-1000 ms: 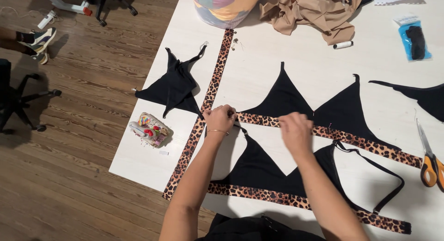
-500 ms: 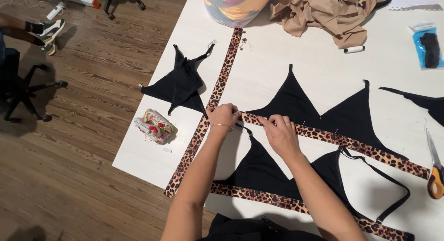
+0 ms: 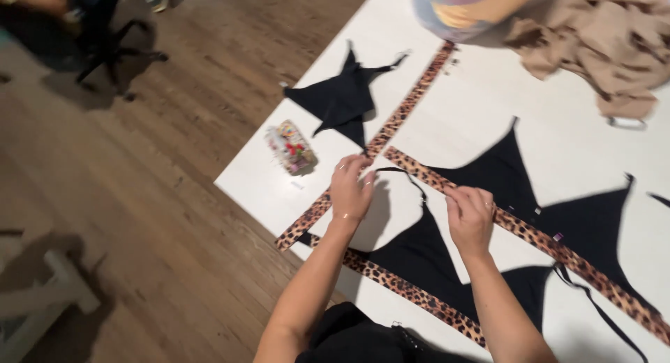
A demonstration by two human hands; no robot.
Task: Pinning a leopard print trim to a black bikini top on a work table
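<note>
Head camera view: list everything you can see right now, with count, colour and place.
leopard-print fabric bands: three, tan and black, crossing the white table
black triangular fabric pieces: several, black, along the bands; one separate black bundle at the far left
white table: one, white, right side of view
small floral pouch: one, multicolour, near the table's left edge
beige crumpled cloth: one, top right
pastel rounded object: one, blurred, top edge
wooden floor: brown, left
left hand: on the band's end
right hand: on the same band
</note>
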